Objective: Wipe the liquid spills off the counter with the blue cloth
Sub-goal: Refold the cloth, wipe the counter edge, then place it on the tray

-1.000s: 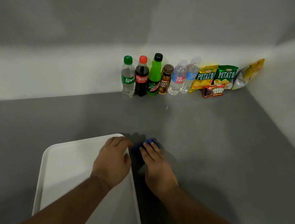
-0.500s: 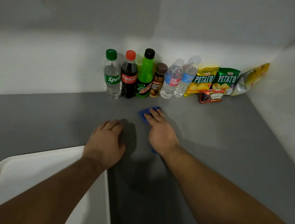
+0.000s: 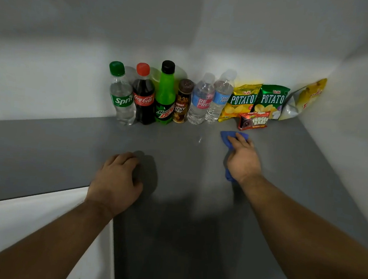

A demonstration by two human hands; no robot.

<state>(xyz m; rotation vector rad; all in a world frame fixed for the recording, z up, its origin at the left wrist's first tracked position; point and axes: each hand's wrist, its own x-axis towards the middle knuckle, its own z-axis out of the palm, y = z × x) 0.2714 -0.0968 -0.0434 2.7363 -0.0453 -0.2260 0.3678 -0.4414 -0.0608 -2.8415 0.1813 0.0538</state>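
Nearest to you, at the lower left, a white tray (image 3: 29, 221) lies on the grey counter (image 3: 192, 239), and your left forearm crosses its corner. Just past it your left hand (image 3: 115, 182) rests knuckles-up on the bare counter, fingers curled under, holding nothing — a brace, by the look of it, not a working hand.

Further out and to the right, your right hand (image 3: 243, 159) presses flat on the blue cloth (image 3: 228, 136), fingers spread over it, pinning rather than gripping it. Cloth shows beyond the fingertips and again at the heel of the palm, so its long axis runs away from you, in line with the forearm.

Note the governing relation: a small glint of liquid (image 3: 199, 140) sits on the counter to the left of the cloth's far end, near it but apart, roughly level with your fingertips. The right hand is clearly the nearer one. In my judgement the next stroke must sweep leftward to take it.

Beyond, against the back wall, a row of bottles (image 3: 160, 97) and snack packets (image 3: 256, 103) stands close — the fudge bar packet (image 3: 254, 120) lies just beyond the cloth, so a forward push risks striking it.
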